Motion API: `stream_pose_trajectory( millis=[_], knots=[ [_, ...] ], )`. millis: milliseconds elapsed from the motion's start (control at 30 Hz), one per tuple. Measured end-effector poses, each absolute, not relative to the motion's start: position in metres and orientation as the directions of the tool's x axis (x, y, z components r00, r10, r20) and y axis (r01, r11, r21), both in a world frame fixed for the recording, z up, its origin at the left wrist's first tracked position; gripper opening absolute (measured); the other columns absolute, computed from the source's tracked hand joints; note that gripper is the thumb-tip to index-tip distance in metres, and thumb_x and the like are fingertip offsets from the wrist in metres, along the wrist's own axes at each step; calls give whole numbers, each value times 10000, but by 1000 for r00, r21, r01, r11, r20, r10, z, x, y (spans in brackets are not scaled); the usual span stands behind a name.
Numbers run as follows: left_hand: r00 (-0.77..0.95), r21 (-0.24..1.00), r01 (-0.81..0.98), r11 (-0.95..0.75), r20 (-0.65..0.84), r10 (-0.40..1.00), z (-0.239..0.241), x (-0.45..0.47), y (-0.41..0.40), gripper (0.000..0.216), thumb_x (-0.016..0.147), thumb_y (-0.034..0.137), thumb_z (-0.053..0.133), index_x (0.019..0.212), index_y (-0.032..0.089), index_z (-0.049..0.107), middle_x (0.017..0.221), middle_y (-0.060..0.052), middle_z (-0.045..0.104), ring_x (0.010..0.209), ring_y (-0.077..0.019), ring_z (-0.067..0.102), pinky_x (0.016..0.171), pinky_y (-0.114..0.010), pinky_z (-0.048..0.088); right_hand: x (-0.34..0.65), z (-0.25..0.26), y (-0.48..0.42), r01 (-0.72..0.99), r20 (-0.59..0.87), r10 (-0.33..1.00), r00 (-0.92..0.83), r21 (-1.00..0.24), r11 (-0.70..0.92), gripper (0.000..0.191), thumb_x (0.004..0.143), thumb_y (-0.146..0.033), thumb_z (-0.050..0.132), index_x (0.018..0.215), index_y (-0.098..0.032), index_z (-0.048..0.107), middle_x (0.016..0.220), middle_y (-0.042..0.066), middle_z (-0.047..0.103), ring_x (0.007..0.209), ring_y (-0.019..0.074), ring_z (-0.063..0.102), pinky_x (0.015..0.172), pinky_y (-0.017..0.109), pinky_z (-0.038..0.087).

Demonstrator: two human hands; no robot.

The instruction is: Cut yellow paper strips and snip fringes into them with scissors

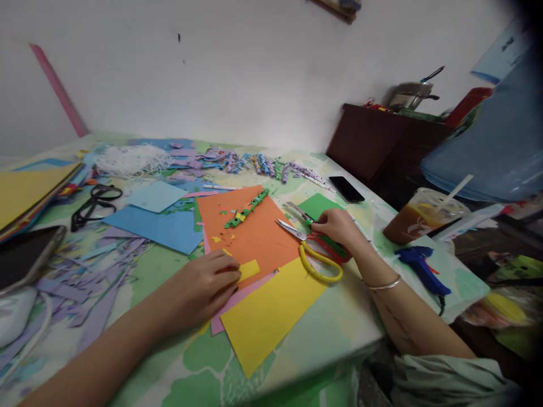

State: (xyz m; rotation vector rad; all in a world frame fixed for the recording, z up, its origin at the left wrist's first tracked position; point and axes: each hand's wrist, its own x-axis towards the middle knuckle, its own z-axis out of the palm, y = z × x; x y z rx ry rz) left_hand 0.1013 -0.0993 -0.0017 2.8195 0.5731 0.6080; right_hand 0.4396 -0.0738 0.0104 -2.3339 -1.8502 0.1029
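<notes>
The left hand (pixel 203 285) lies flat on the table, fingers pressing down on a small yellow paper piece (pixel 248 269) at the edge of a big orange paper sheet (pixel 250 229). It grips nothing. The right hand (pixel 337 226) rests on the red-handled scissors (pixel 311 237), fingers curled at the red handle; I cannot tell if it really grips them. Yellow-handled scissors (pixel 318 265) lie just beside, touching them. A green paper strip with little flowers (pixel 248 209) sits on the orange sheet. A big yellow paper sheet (pixel 271 314) lies between the two arms. A blue glue gun (pixel 422 268) lies near the right wrist.
</notes>
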Motion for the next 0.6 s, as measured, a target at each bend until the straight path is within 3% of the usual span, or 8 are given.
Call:
stream_pose_trajectory(
  millis=[167,333,467,600],
  knots=[
    [829,349,372,-860,292,477,-9,107,-102,277,902,109,399,891,165,670,961,-96,664,913,-198,584,802,-335,477,440,19,-73,957,391,880,270,-209,-201,219,891,-333,585,914,-119,626,909,87,648,863,221,618,783,377,496],
    [725,483,479,-733,253,640,-16,115,-104,157,839,104,464,819,170,605,967,-75,626,914,-190,568,808,-338,475,433,44,-85,957,623,749,226,-286,-52,246,910,-307,480,1019,-102,562,993,149,598,836,212,606,719,316,491],
    [723,487,495,-720,229,652,-19,119,-101,150,829,101,443,753,169,552,926,-72,593,882,-192,553,787,-346,468,417,55,-126,954,628,773,91,-279,115,195,854,-294,547,976,-147,585,916,97,609,820,212,595,700,315,487],
    [717,560,444,-699,246,653,-20,118,-102,116,819,108,460,749,179,518,917,-56,564,869,-183,538,770,-321,452,405,44,-186,912,470,875,-115,-300,281,144,810,-231,585,944,-192,622,858,51,658,760,185,627,651,274,497]
  ],
)
